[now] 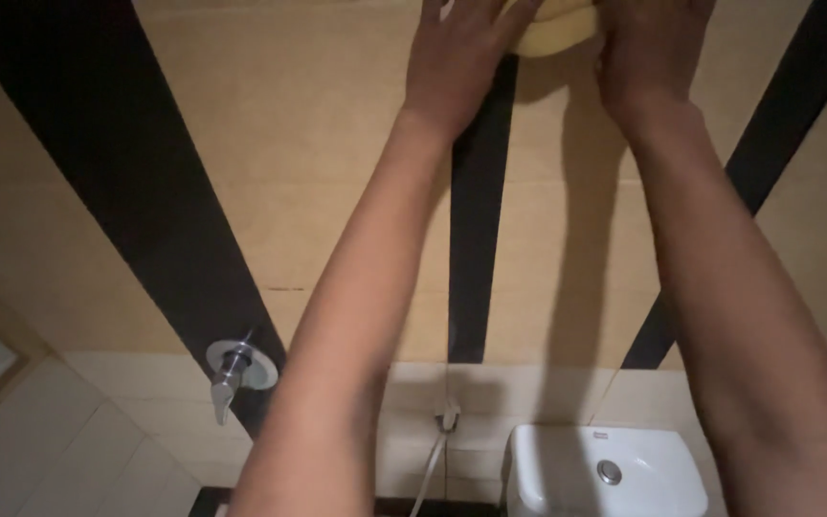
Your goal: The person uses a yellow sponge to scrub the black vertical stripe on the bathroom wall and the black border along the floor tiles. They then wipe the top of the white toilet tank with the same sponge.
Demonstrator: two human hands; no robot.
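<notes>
Both my arms reach up along a tan tiled wall (270,144) crossed by dark vertical stripes (476,239). A yellow cloth (552,33) is pressed against the wall at the top edge of the view. My left hand (457,57) lies flat on the cloth's left side with fingers spread. The right side of the cloth is covered by my right hand (648,48). Most of the cloth is hidden under the two hands and cut off by the frame's top.
A chrome wall tap (232,369) sticks out at lower left. A white toilet cistern (605,474) with a round flush button stands at the bottom right, with a thin hose (433,460) beside it. Pale tiles run along the wall's lower part.
</notes>
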